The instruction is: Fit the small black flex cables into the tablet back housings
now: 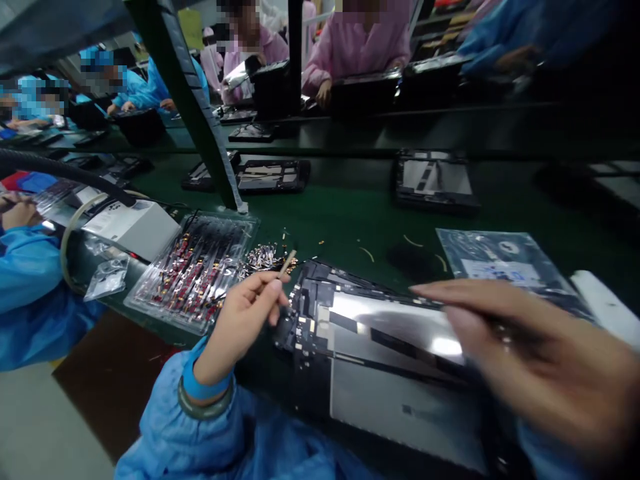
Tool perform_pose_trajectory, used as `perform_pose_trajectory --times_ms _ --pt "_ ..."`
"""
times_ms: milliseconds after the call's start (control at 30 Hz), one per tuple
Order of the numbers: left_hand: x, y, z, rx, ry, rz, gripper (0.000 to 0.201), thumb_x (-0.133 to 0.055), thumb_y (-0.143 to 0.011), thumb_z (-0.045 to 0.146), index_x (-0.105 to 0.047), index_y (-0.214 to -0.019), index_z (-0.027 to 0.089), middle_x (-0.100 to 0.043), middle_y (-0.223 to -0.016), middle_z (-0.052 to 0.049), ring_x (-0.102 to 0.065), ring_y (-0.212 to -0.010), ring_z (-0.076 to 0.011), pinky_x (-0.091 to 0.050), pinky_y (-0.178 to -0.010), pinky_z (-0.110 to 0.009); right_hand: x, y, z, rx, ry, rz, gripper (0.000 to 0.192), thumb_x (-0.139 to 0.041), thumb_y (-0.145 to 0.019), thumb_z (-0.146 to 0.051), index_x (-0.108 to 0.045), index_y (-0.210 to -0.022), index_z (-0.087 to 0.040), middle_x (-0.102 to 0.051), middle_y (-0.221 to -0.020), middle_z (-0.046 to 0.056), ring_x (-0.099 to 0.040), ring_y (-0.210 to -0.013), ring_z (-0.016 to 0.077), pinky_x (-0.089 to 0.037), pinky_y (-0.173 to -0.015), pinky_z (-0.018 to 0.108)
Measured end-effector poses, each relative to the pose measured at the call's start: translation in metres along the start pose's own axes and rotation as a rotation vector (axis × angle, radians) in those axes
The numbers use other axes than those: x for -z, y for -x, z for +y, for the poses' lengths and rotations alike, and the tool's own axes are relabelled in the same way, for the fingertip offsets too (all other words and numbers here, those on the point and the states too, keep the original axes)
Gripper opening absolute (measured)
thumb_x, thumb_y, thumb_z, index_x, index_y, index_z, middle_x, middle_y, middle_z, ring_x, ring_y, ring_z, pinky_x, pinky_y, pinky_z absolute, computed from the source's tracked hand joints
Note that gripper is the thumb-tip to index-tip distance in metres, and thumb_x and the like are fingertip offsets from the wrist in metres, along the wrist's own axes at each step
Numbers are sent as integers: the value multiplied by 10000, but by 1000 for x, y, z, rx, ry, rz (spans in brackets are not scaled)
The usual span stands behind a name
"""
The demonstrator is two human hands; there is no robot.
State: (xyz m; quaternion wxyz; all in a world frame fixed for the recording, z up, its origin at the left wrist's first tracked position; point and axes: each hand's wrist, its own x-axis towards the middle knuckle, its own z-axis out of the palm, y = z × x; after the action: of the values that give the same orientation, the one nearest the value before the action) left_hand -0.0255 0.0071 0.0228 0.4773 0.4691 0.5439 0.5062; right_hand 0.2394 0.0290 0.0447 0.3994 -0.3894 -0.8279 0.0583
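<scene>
Head view: at left of center, a clear tray (159,313) is filled with rows of small red and black parts (193,277); at right, a labeled plastic bag (493,249) is laid flat. An opened tablet-like device (395,380) is seen at lower center, its long axis slanted toward the lower right, its circuit-board end turned left. A small pale stick (287,263), tilted to the upper right, is pinched between thumb and fingers of the left hand (250,303). The blurred right hand (545,347) is held over the device's right side; whether its grip is parted or closed cannot be told.
</scene>
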Motion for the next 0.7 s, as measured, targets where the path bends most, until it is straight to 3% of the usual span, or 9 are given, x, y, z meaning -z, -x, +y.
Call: perform_pose_trajectory --times_ms 133,300,367,433,500,600,667,700 --pt "-32 11 14 -41 -149 -171 192 -516 -892 309 -639 -939 170 -614 -672 11 -478 -454 -56 -386 -460 -175 -14 -11 -32 297 133 -47 177 -487 -926 -165 -623 -1027 -116 -702 -966 102 -675 -834 177 -561 -722 272" --pt "-58 30 11 -488 -551 -99 180 -458 -904 175 -634 -941 190 -650 -794 -35 -604 -706 -135 -472 -664 -231 -28 -6 -40 389 312 23 244 -420 -920 -97 -639 -1013 -45 -711 -938 157 -680 -786 222 -553 -647 316" --pt "-62 34 10 -574 -622 -103 191 -453 -896 148 -634 -943 192 -659 -836 -50 -616 -755 -151 -476 -704 -248 -26 -2 -40 400 362 18 249 -417 -914 -94 -649 -986 -43 -708 -876 157 -674 -743 218 -536 -602 308" --pt "-61 33 11 -510 -570 -156 175 -476 -887 163 -648 -882 192 -656 -765 -37 -616 -708 -146 -481 -667 -242 -21 0 -37 355 337 -2 245 -410 -916 -108 -653 -891 -91 -695 -804 124 -659 -706 190 -510 -581 282" --pt "-57 28 15 -312 -365 -182 156 -521 -873 219 -663 -822 182 -652 -698 -25 -597 -587 -123 -480 -573 -226 -15 2 -34 238 241 33 204 -443 -911 -131 -623 -815 -144 -673 -773 84 -633 -686 153 -487 -592 251" --pt "-52 19 20 10 88 -202 166 -623 -811 298 -702 -780 155 -702 -902 -70 -556 -471 -75 -463 -455 -207 -9 6 -29 103 104 107 111 -515 -868 -118 -588 -804 -170 -640 -752 48 -595 -663 122 -463 -598 225" --pt "-53 16 22 136 313 -265 164 -686 -761 307 -731 -767 150 -697 -1018 -93 -583 -507 -74 -477 -457 -193 -10 10 -27 126 53 48 122 -515 -849 -93 -589 -792 -172 -632 -731 40 -586 -647 122 -459 -585 228" --pt "-54 15 22 185 381 -313 161 -706 -748 305 -743 -777 151 -709 -972 -90 -601 -538 -81 -488 -481 -183 -11 11 -27 153 30 -5 132 -513 -846 -90 -594 -783 -172 -634 -725 38 -588 -640 124 -461 -578 231"
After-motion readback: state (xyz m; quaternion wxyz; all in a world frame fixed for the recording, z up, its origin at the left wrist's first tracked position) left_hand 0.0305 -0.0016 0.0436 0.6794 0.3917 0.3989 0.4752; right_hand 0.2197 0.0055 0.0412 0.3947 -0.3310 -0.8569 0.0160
